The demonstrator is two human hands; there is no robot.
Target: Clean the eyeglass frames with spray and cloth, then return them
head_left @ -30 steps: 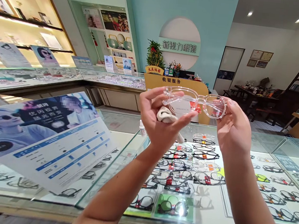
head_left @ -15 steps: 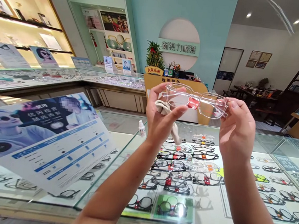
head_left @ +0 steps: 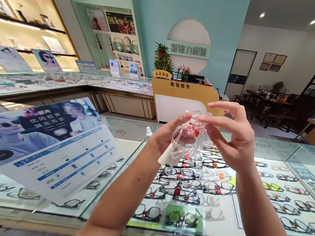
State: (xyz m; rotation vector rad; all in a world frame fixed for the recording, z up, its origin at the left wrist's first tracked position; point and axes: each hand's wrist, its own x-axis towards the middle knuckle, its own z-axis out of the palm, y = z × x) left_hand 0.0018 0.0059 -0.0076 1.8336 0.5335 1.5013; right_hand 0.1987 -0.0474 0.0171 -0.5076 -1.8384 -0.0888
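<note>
A pair of clear-framed eyeglasses (head_left: 192,150) with a red tag on the lens is raised above the glass counter, turned edge-on with its lenses hanging downward. My left hand (head_left: 165,135) grips one side of it, and a pale cleaning cloth (head_left: 168,156) hangs from the same hand. On the other side, the thumb and index finger of my right hand (head_left: 235,139) close on the frame's upper part, near a temple; the upper finger stays lifted. Whether the temples are folded is hard to see through the clear plastic.
Beneath my hands, a glass display counter (head_left: 213,232) holds rows of eyeglasses (head_left: 178,191). A small white bottle (head_left: 148,133) stands on the glass by my left forearm. A printed placard (head_left: 66,153) leans at left. Farther back is a yellow cashier desk (head_left: 160,90).
The eyeglasses have gone from spread wide between both hands to turned edge-on and lower. My right hand has moved left, close to my left hand; the cloth now hangs below the frame.
</note>
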